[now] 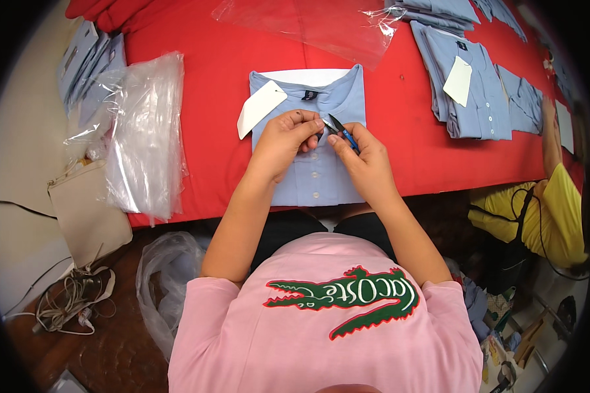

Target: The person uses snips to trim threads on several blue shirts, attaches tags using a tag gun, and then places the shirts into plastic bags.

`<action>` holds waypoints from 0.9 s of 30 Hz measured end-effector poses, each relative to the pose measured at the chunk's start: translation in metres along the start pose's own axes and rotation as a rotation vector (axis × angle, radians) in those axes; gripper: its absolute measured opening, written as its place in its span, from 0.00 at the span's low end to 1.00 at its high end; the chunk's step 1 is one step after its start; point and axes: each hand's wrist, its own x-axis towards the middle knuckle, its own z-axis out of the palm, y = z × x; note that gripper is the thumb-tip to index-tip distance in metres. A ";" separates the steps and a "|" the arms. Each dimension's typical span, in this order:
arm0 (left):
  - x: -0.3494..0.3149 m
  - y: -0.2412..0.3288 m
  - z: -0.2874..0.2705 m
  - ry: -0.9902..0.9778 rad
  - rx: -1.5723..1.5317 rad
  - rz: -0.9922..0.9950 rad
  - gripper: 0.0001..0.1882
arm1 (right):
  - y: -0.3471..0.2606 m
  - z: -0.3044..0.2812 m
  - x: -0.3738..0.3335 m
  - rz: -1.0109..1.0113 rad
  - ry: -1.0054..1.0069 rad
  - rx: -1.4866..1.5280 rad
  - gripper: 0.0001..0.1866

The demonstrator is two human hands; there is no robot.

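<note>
A folded light-blue shirt (292,187) lies before me, with pale buttons down its front and a dark label inside the neck. A blank-looking white hang tag (261,108) rests over its left shoulder. My right hand (367,164) is closed around small thread snips (350,139) with a blue handle and dark blades, pointing up and left. Just left of the blades, my left hand (287,139) is pinched over the shirt's upper placket; whatever its fingertips hold is too small to make out.
Clear plastic bags (147,131) lie stacked at the left, and a clear sheet (308,23) at the back. More folded blue shirts (475,88) sit at the right on the red tablecloth (413,157). A person in a yellow top (564,216) is at the far right.
</note>
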 end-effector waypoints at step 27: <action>0.006 -0.017 0.001 -0.025 -0.010 0.078 0.09 | 0.004 0.000 0.005 -0.027 0.012 0.033 0.13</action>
